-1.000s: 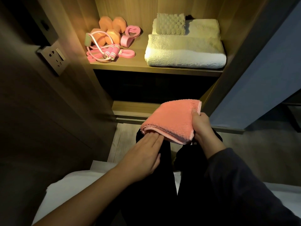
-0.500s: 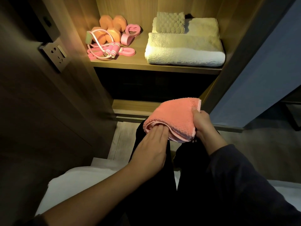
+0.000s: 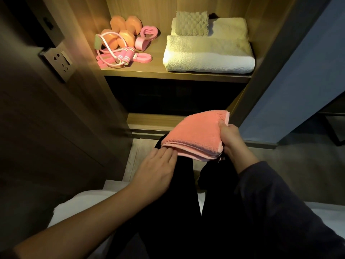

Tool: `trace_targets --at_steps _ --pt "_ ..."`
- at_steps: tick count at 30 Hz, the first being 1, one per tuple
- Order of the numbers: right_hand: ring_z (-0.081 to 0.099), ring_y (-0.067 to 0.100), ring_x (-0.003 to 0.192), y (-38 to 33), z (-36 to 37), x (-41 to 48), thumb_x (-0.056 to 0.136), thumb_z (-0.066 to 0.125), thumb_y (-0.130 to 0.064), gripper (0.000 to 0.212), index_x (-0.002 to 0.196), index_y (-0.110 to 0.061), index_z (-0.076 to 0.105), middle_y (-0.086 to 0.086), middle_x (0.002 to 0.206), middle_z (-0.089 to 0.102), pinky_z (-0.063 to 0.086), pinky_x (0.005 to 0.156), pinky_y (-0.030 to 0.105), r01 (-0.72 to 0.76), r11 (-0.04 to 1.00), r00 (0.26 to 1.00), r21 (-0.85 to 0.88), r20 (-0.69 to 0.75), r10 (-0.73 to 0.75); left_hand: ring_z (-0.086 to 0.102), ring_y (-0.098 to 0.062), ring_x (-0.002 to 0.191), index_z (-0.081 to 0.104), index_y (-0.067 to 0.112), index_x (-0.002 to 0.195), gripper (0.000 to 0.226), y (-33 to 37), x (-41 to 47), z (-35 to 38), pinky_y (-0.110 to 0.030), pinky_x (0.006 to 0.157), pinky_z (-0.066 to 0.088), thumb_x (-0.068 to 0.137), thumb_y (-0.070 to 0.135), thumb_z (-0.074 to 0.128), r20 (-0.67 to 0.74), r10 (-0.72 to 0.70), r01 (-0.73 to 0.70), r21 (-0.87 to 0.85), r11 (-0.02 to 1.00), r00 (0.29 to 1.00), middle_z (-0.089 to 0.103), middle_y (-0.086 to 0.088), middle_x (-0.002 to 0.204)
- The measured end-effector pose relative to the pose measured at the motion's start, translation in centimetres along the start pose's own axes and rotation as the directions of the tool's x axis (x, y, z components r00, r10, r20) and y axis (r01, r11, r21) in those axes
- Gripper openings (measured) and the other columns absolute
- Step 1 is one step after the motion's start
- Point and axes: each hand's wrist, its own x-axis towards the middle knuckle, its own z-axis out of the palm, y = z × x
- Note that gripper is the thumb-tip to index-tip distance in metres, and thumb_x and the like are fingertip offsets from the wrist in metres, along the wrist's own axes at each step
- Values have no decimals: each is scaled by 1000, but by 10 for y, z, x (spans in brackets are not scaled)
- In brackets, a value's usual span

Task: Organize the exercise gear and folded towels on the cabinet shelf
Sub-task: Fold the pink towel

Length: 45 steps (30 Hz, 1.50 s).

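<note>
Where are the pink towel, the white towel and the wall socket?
pink towel [image 3: 196, 133], head view, its top face.
white towel [image 3: 209, 59], head view, its front fold.
wall socket [image 3: 59, 62], head view, its faceplate.

A bedroom: wooden wardrobe [image 3: 141, 8], white bed [image 3: 74, 208], wall socket [image 3: 59, 62].

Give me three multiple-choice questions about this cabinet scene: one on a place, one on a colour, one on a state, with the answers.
1. Which side of the shelf holds the white towels? A left; B right; C neither.
2. What colour is the held towel? A coral pink; B green; C black.
3. How does the right hand meet it? A grips it; B hovers apart; C points at it.
Answers: B, right of the dumbbells; A, its pile shows coral pink; A, thumb curls over its edge.
</note>
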Motion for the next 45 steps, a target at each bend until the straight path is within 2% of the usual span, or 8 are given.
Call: trace_targets --at_steps 3,11,16,22,27,36,40,45 --pt "59 27 93 -1 3 -2 105 39 -32 42 135 -3 46 13 117 60 49 73 34 13 1000 1000 -18 3 -13 24 -26 144 20 6 154 55 23 9 4 -27 119 -2 102 19 35 3 21 -21 -135 991 1000 27 -13 157" --pt "58 24 90 2 5 -4 105 38 -32 37 131 -7 47 10 113 59 48 67 33 42 999 999 -6 2 -42 58 -27 94 62 18 96 42 28 61 11 -35 77 43 96 55 42 110 -77 107 -301 948 991 62 -4 99" --pt "58 20 84 6 -3 1 105 40 -31 35 128 -7 48 11 112 59 45 57 29 80 996 996 -27 -44 -81 51 -22 113 49 19 136 80 5 60 23 -35 94 44 85 78 36 181 -120 181 -373 910 976 54 -3 133" --pt "53 10 75 6 11 -2 106 37 -32 32 127 -10 48 0 95 56 40 54 25 113 992 994 -59 12 -113 54 -14 103 54 31 126 60 17 74 24 -15 70 31 84 73 43 154 -13 95 -540 836 988 51 15 105" --pt "53 10 77 1 10 -2 106 38 -30 30 127 -11 49 4 105 56 40 56 26 162 982 987 -96 28 -160 38 -14 131 38 43 142 75 6 89 29 -28 102 28 77 78 53 287 -30 212 -630 747 957 43 12 145" --pt "52 9 77 2 8 1 105 40 -31 28 122 -12 50 1 96 55 39 54 27 169 984 985 -55 -29 -170 41 -17 128 42 32 143 72 8 82 27 -22 94 26 83 71 52 264 71 56 -444 894 962 43 5 147" --pt "55 10 80 -2 4 -1 105 40 -32 20 111 -16 49 -2 93 55 42 57 27 248 965 967 -84 -40 -252 33 -21 136 41 33 143 71 12 78 17 -34 113 25 86 74 45 210 -74 153 -392 907 975 38 3 151" --pt "56 10 76 -6 24 -6 104 41 -34 19 106 -17 50 -3 90 57 43 56 28 257 953 966 -159 76 -248 26 -23 141 31 31 150 58 7 56 9 -37 116 18 98 57 35 217 -221 297 -431 852 951 30 -1 157"
